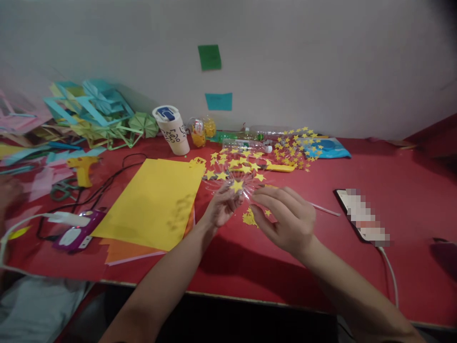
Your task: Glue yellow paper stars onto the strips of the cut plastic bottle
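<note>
I hold the clear plastic fan of cut strips tipped with yellow paper stars (235, 180) just above the red table (250, 271). I judge that keeping it lifted lets the splayed strips hang free instead of bending against the surface.

My left hand (221, 207) is closed narrowly, thumb and fingers pinched on the near edge of the piece, right under one star. My right hand (285, 219) comes in from the other side, half curled with the palm turned toward me. Its fingertips (257, 196) reach the piece's rim, but I cannot tell whether they grip a strip or only rest against it.

Directly under my hands lie some yellow paper scraps (249, 218), probably fallen where I work.

The large yellow paper sheet (153, 200) lies flat to my left on orange sheets (143, 250), within easy reach. More loose yellow stars (296, 143) are scattered beyond the piece, around the clear plastic bottles (250, 138) lying on their sides.

The yellow glue gun (83, 169) rests well off to the left with its black cord trailing. The black phone (360, 216) on its white cable (391, 271) lies to my right, apart from the paper.
</note>
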The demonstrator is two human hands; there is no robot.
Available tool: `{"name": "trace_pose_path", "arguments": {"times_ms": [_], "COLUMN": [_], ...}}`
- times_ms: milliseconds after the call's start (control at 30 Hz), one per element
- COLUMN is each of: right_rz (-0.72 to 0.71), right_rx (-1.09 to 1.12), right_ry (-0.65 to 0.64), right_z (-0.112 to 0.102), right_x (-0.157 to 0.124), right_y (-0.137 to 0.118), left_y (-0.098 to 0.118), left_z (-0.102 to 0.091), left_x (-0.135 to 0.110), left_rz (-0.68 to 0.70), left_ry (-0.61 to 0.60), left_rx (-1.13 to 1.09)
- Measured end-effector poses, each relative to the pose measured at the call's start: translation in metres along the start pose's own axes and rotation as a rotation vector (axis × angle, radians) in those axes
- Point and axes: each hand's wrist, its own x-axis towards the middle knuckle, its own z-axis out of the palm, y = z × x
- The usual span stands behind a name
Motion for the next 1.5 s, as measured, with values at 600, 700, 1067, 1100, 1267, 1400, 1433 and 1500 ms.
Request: {"name": "trace_pose_path", "arguments": {"times_ms": [600, 700, 1067, 1100, 1267, 1400, 1433, 1500], "right_rz": [-0.053, -0.009, -0.102, -0.098, -0.100, -0.099, -0.102, -0.104], "right_rx": [-0.002, -0.006, -0.095, -0.131, -0.228, -0.209, -0.208, -0.204], "right_ry": [-0.078, -0.098, -0.084, -0.104, -0.119, -0.097, -0.096, -0.106], "right_z": [0.021, 0.020, 0.017, 0.020, 0.029, 0.028, 0.028, 0.029], "right_x": [-0.011, -0.009, -0.014, -0.015, -0.016, -0.017, -0.017, -0.018], "right_y": [0.010, 0.014, 0.011, 0.011, 0.013, 0.013, 0.013, 0.013], "left_y": [0.000, 0.000, -0.001, -0.001, -0.001, -0.003, -0.004, -0.004], "left_z": [-0.010, -0.010, -0.011, -0.009, -0.001, 0.001, 0.001, 0.001], "left_x": [0.009, 0.010, 0.009, 0.008, 0.004, 0.004, 0.004, 0.003], "left_rz": [-0.015, -0.006, -0.001, -0.016, -0.053, -0.046, -0.040, -0.026], "left_ry": [0.180, 0.172, 0.109, 0.118, 0.207, 0.196, 0.190, 0.168], "left_rx": [0.043, 0.039, 0.011, 0.027, 0.069, 0.067, 0.068, 0.075]}}
